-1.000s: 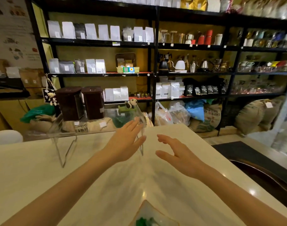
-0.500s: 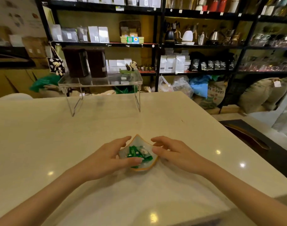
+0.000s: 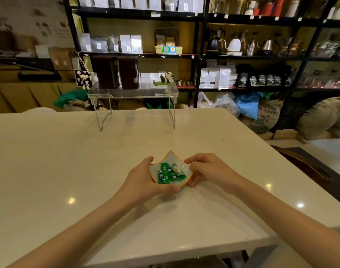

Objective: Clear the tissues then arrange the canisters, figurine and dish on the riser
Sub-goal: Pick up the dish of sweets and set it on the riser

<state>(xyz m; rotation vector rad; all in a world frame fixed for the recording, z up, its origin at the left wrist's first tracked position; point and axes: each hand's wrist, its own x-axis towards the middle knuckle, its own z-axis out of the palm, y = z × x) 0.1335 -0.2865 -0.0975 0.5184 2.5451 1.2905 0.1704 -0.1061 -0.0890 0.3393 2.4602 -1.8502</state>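
A small leaf-shaped dish [image 3: 171, 157] with an orange rim holds several green wrapped candies [image 3: 168, 174]. My left hand [image 3: 144, 178] grips its left side and my right hand [image 3: 206, 169] grips its right side, just above the white counter. At the counter's far edge stands a clear acrylic riser [image 3: 133, 94]. On it stand two dark brown canisters [image 3: 107, 72] [image 3: 129, 72] side by side at the left and a panda figurine [image 3: 166, 79] at the right. No tissues show.
The white counter [image 3: 68, 161] spreads wide around the dish; its right edge drops to a dark floor mat [image 3: 310, 167]. Black shelves [image 3: 202, 55] with bags, kettles and jars stand behind, with sacks [image 3: 267, 117] on the floor.
My hands came back from the riser toward me and closed on the dish from both sides. The view tilted down, so the riser now sits farther off.
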